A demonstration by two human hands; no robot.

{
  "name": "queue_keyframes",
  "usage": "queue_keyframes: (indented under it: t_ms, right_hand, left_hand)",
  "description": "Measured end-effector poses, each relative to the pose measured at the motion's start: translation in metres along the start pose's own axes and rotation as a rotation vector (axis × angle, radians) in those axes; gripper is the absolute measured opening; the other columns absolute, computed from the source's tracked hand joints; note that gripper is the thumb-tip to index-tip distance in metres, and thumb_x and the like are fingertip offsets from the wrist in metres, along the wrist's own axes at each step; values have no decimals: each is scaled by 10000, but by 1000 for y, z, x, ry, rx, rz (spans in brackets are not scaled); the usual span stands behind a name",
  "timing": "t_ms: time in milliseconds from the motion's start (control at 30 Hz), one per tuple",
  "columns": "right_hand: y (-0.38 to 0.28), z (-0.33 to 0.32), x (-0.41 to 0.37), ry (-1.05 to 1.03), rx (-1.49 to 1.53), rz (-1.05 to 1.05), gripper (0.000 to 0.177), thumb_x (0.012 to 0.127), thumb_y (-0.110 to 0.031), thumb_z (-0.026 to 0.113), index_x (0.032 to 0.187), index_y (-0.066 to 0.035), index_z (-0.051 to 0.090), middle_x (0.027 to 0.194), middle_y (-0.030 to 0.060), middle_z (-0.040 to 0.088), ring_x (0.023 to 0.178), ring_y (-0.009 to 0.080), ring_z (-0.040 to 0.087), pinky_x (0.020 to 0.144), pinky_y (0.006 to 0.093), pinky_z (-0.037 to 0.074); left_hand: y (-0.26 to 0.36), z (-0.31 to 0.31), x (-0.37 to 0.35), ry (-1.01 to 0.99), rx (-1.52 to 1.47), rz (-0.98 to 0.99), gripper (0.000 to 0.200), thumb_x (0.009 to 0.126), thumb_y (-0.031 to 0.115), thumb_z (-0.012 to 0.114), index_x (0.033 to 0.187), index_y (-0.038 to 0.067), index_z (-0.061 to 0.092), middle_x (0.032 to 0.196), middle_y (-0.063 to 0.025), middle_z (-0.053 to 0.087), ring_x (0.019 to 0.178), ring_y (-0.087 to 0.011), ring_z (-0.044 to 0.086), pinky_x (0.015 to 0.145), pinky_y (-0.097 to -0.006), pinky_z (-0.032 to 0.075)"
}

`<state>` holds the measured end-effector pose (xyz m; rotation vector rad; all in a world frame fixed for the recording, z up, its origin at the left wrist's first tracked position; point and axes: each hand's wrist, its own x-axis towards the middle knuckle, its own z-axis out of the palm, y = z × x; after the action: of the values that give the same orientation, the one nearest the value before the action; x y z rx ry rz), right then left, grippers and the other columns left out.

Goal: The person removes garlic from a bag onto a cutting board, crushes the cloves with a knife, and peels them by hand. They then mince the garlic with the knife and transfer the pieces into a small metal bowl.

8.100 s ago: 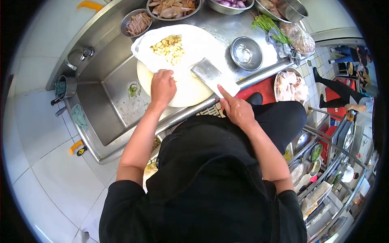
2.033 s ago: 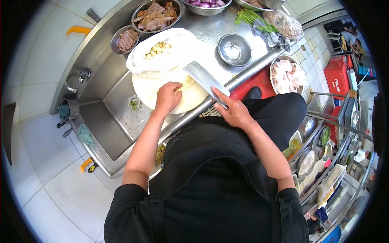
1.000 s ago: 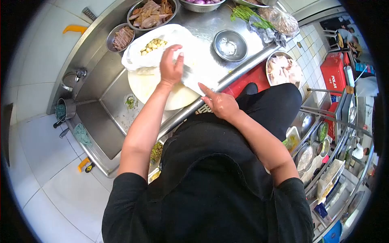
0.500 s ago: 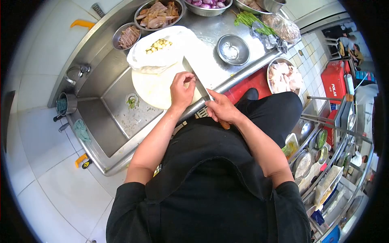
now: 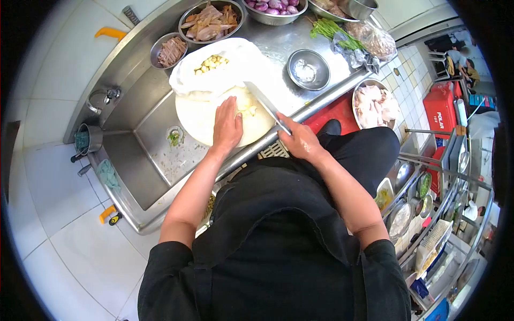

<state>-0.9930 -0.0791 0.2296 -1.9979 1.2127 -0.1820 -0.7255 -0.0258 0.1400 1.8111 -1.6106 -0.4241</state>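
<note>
My left hand (image 5: 228, 127) lies flat on the round pale cutting board (image 5: 187, 119), its fingers stretched out and pressed lightly together. My right hand (image 5: 300, 140) grips a knife (image 5: 262, 100) by its handle, the wide blade slanting over the board's right side. Between my left fingers and the blade are a few small pale-yellow pieces (image 5: 249, 110), whose kind I cannot make out. Just beyond the board, an open white plastic bag (image 5: 187, 80) holds several small yellowish pieces (image 5: 211, 63) that look like peeled garlic cloves.
A steel sink (image 5: 120, 160) with a tap (image 5: 110, 95) is at left. Bowls of meat (image 5: 210, 22), sliced meat (image 5: 172, 52) and purple onions (image 5: 273, 6) line the back. A small metal bowl (image 5: 308, 69) and green leaves (image 5: 334, 31) are at right; a basin of raw meat (image 5: 376, 104) stands lower.
My left hand has come down from a raised, curled pose to lie flat on the board. My right hand moved slightly right with the knife, and pale pieces now show beside the blade.
</note>
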Motion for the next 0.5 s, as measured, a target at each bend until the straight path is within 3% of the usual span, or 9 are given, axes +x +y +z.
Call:
queue_keyframes:
  t_ms: [67, 133, 233, 267, 400, 500]
  right_hand:
    - [-2, 4, -3, -37, 155, 21, 612, 1021, -245, 612, 1605, -88, 515, 1130, 328, 748, 1047, 499, 736, 950, 542, 568]
    - [-7, 5, -7, -77, 337, 189, 561, 1063, -178, 591, 1604, -57, 510, 1061, 225, 780, 884, 304, 781, 828, 444, 616]
    - [3, 7, -13, 19, 615, 264, 511, 1096, -123, 542, 1601, -52, 514, 919, 116, 735, 777, 152, 711, 696, 340, 599]
    - [15, 10, -12, 38, 639, 207, 469, 1119, -106, 503, 1585, -57, 528, 826, 47, 680, 690, 101, 644, 593, 279, 535]
    - [23, 6, -18, 1, 699, 292, 379, 1132, -107, 465, 1491, -37, 563, 867, 38, 667, 607, 76, 569, 540, 246, 489]
    - [23, 12, -18, 25, 731, 293, 369, 1128, -105, 466, 1472, -31, 578, 849, 26, 644, 606, 75, 562, 535, 246, 483]
  left_hand:
    - [4, 4, 16, -22, 13, 11, 604, 1045, 91, 571, 1623, -6, 424, 1640, -255, 481, 1558, -408, 414, 1321, -525, 267]
    - [2, 8, 27, -51, 25, 44, 596, 1045, 90, 572, 1621, 11, 440, 1638, -243, 490, 1560, -402, 415, 1322, -516, 273]
    - [-2, 12, 29, -110, -20, 75, 513, 1037, 99, 604, 1545, 48, 555, 1587, -206, 565, 1526, -383, 467, 1292, -487, 338]
    - [-7, 9, 25, -128, -73, 49, 469, 1034, 109, 624, 1500, 64, 608, 1568, -186, 593, 1506, -373, 496, 1272, -473, 372]
    - [-4, 0, 24, -8, -98, -29, 354, 995, 106, 690, 1345, 83, 735, 1380, -149, 725, 1305, -351, 654, 1128, -438, 513]
    - [-1, -6, 43, -121, -78, -60, 352, 973, 98, 704, 1322, 71, 741, 1230, -152, 751, 1150, -349, 699, 1016, -449, 553]
